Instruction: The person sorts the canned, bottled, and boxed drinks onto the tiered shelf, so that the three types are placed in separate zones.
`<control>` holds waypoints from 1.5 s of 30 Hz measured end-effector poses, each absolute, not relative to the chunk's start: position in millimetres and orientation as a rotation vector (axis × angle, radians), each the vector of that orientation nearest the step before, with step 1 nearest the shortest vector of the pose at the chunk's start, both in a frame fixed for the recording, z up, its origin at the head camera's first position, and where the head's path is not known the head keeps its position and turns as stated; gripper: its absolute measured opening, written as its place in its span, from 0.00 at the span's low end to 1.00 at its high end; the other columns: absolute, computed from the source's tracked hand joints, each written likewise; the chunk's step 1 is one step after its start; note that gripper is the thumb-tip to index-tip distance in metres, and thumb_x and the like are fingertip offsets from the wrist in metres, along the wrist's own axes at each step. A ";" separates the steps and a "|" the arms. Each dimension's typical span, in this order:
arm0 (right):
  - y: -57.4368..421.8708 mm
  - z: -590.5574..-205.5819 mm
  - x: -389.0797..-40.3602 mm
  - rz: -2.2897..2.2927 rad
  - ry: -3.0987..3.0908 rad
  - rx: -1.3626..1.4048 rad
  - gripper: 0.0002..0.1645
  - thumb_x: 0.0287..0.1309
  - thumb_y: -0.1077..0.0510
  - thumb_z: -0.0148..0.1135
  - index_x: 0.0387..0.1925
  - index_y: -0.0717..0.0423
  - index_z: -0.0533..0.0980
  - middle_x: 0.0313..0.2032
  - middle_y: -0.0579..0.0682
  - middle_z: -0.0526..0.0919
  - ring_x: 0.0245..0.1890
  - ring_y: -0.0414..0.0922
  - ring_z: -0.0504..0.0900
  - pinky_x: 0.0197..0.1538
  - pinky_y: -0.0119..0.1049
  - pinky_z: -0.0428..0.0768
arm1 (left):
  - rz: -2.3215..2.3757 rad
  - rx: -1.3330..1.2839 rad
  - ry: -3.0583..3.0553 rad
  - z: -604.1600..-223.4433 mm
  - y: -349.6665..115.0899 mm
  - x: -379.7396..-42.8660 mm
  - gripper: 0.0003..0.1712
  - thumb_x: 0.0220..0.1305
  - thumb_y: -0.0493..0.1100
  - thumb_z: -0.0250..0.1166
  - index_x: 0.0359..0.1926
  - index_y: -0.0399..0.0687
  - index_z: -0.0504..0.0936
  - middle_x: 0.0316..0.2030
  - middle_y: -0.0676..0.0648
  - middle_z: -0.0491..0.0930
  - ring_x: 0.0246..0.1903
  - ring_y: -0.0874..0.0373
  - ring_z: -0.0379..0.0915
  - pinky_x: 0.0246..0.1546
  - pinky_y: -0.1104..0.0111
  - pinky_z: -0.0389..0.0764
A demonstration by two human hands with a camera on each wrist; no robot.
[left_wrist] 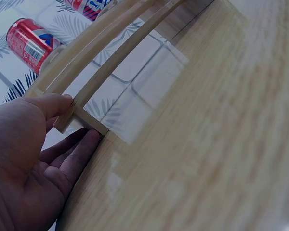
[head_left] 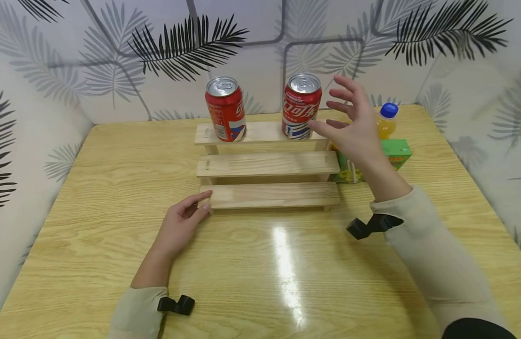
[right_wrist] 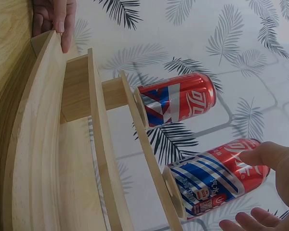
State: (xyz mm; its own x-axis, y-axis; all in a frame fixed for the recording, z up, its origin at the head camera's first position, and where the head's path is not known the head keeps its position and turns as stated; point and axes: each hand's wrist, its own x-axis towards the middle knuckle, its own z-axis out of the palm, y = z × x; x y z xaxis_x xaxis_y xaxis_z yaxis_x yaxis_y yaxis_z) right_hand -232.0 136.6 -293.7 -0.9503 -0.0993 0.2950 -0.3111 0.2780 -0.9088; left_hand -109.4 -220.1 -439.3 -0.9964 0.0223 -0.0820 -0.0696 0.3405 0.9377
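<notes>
A three-step wooden rack (head_left: 268, 163) stands on the table with two red soda cans on its top step. The left can (head_left: 225, 110) and the right can (head_left: 301, 107) are both upright, some way apart. My right hand (head_left: 356, 125) is beside the right can, fingers spread apart and thumb tip right at its lower side. In the right wrist view that thumb (right_wrist: 265, 156) overlaps the can's upper part. My left hand (head_left: 180, 226) grips the left end of the lowest step, thumb and fingers on either side of the wooden corner (left_wrist: 70, 115).
To the right of the rack, partly behind my right forearm, lie a green drink carton (head_left: 397, 148) and an orange drink bottle with a blue cap (head_left: 389, 110). A leaf-patterned wall covering (head_left: 252, 61) rises behind the wood-grain table (head_left: 243, 273).
</notes>
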 end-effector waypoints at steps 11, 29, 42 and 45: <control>148.1 -304.5 -215.0 1.762 -2.360 0.349 0.48 0.53 0.61 0.75 0.71 0.41 0.62 0.64 0.50 0.71 0.63 0.47 0.75 0.60 0.45 0.80 | 1.763 -0.048 2.509 -442.6 -220.5 -107.7 0.24 0.70 0.56 0.62 0.64 0.59 0.79 0.67 0.52 0.73 0.55 0.68 0.68 0.49 0.84 0.71; 174.3 -317.6 -201.2 1.896 -2.193 0.415 0.46 0.51 0.71 0.73 0.70 0.49 0.64 0.57 0.49 0.77 0.54 0.45 0.80 0.49 0.26 0.82 | 1.735 -0.028 2.502 -436.4 -221.4 -111.0 0.26 0.70 0.58 0.62 0.65 0.59 0.78 0.70 0.53 0.70 0.69 0.61 0.62 0.56 0.85 0.68; 187.2 -311.2 -203.3 1.901 -2.230 0.515 0.41 0.51 0.73 0.72 0.66 0.52 0.69 0.55 0.51 0.79 0.54 0.50 0.80 0.50 0.25 0.82 | 1.714 -0.052 2.522 -435.3 -220.8 -108.4 0.26 0.70 0.60 0.61 0.65 0.61 0.78 0.69 0.54 0.70 0.63 0.62 0.64 0.54 0.84 0.69; 189.9 -310.6 -205.1 1.884 -2.240 0.521 0.40 0.52 0.73 0.71 0.66 0.54 0.69 0.56 0.51 0.79 0.55 0.50 0.80 0.49 0.25 0.82 | 1.709 -0.056 2.526 -436.1 -221.2 -108.4 0.26 0.70 0.60 0.61 0.65 0.62 0.78 0.69 0.54 0.70 0.64 0.63 0.63 0.55 0.84 0.68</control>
